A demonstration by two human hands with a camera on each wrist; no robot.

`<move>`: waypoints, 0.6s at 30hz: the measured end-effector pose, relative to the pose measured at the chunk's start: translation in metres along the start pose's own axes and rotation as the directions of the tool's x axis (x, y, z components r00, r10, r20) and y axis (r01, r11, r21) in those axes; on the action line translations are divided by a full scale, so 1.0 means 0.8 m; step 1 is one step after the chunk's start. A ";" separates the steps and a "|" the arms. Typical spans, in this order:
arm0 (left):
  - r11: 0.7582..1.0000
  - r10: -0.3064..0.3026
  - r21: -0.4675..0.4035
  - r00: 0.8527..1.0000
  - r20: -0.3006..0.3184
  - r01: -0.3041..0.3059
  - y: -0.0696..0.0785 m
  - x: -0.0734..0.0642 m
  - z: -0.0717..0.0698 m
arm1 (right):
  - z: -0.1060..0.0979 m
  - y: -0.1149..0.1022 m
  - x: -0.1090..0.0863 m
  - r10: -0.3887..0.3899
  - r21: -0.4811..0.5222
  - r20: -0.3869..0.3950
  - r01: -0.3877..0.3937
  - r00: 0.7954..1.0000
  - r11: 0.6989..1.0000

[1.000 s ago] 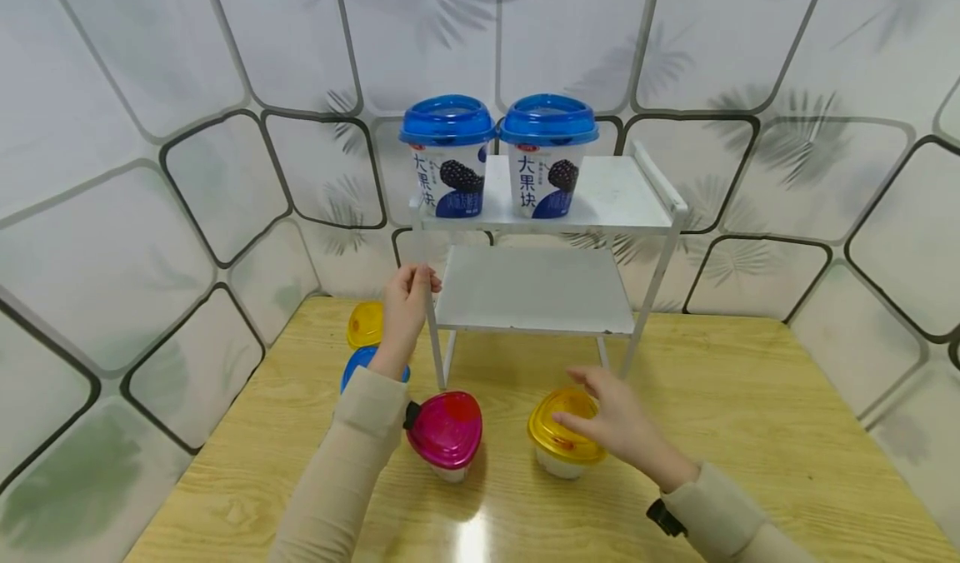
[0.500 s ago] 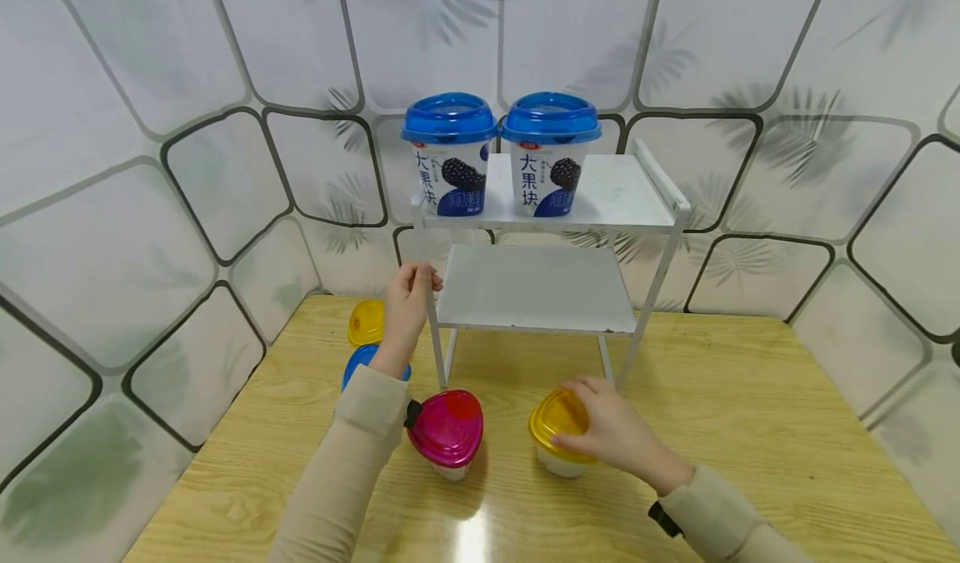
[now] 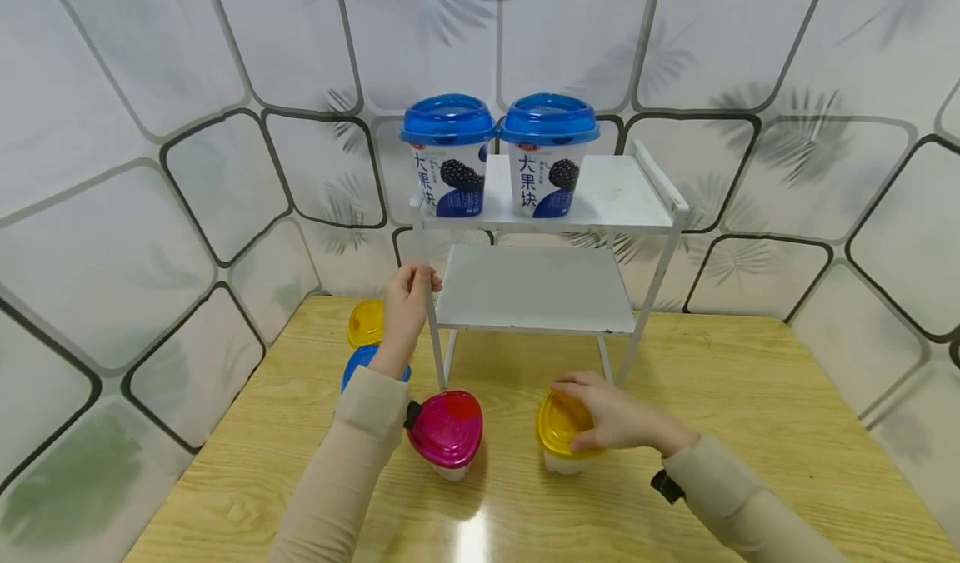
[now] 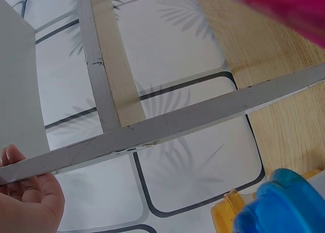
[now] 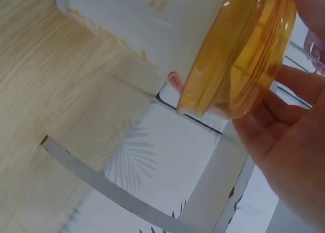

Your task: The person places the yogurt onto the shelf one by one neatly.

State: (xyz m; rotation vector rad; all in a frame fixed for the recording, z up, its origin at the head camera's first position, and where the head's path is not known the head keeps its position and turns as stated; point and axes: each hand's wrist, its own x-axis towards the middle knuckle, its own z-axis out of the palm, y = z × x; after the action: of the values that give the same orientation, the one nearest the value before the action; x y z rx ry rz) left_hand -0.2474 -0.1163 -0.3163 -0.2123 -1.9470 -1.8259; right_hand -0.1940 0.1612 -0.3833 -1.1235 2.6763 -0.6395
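My left hand (image 3: 407, 301) grips the left front leg of a white two-tier metal rack (image 3: 534, 290). In the left wrist view its fingers (image 4: 38, 192) curl round that grey-white bar. On the right, my right hand (image 3: 617, 413) holds a yogurt cup with a yellow lid (image 3: 557, 426) by the lid, thumb at the near side and fingers at the far side. The right wrist view shows the clear amber lid (image 5: 238, 65) between thumb and fingers, above the white cup body (image 5: 137, 27). A cup with a magenta lid (image 3: 447, 430) stands left of it.
Two yogurt cups with blue lids stand on the rack's top shelf, the left one (image 3: 450, 159) close beside the right one (image 3: 550, 159). Behind my left forearm are a blue-lidded cup (image 3: 362, 365) and a yellow-lidded cup (image 3: 365, 323). Patterned walls enclose the wooden table (image 3: 712, 396).
My right hand has come down onto the yellow lid and taken hold of it. The cup has shifted slightly to the right. My left hand stays on the rack's leg.
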 end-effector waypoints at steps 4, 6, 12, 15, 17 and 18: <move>1.000 -0.002 -0.007 1.000 0.002 0.002 0.000 -0.001 -0.001 | -0.005 0.003 0.001 -0.034 0.020 0.059 0.033 0.998 0.999; 1.000 -0.007 -0.004 1.000 0.003 0.007 -0.001 -0.001 -0.001 | -0.005 0.004 0.001 -0.037 0.046 0.050 0.034 0.998 0.998; 1.000 -0.001 -0.007 1.000 0.006 0.001 -0.003 0.000 -0.001 | 0.004 -0.008 0.000 0.080 -0.030 -0.201 -0.088 0.976 0.996; 1.000 0.005 -0.013 1.000 0.006 -0.005 -0.003 0.000 -0.001 | 0.012 -0.018 -0.002 0.143 -0.189 -0.319 -0.211 0.937 0.959; 1.000 0.005 -0.015 1.000 0.005 -0.005 -0.003 0.000 -0.001 | 0.018 -0.024 -0.003 0.157 -0.287 -0.347 -0.264 0.925 0.921; 1.000 0.006 -0.013 1.000 0.005 -0.006 -0.003 0.000 -0.001 | 0.020 -0.025 -0.003 0.163 -0.325 -0.346 -0.282 0.924 0.903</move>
State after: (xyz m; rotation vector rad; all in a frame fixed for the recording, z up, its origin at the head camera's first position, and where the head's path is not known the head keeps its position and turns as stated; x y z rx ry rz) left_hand -0.2484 -0.1177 -0.3182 -0.2263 -1.9361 -1.8366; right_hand -0.1743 0.1451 -0.3889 -0.8129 3.2401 -0.2941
